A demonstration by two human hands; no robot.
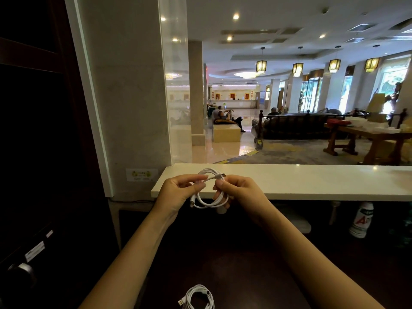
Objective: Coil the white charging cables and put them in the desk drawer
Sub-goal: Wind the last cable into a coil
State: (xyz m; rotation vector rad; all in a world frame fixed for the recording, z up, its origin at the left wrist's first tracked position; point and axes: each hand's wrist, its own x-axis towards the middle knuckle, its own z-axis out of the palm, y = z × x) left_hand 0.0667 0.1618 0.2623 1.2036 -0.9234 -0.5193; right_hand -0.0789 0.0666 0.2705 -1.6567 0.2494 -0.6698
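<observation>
Pinching a light, springy white cable (208,190) loop, left hand (176,192) and right hand (238,190) should grip crossings, not plugs.

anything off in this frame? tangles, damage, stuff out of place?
Nothing stands out. The left hand and right hand pinch one coiled white cable in mid-air, loops tidy, both plug ends free. A second coiled cable lies on the dark desk at the frame's bottom edge, partly cut off.

Cable loop (211,171) aloft; coil (197,288) seemingly flat
</observation>
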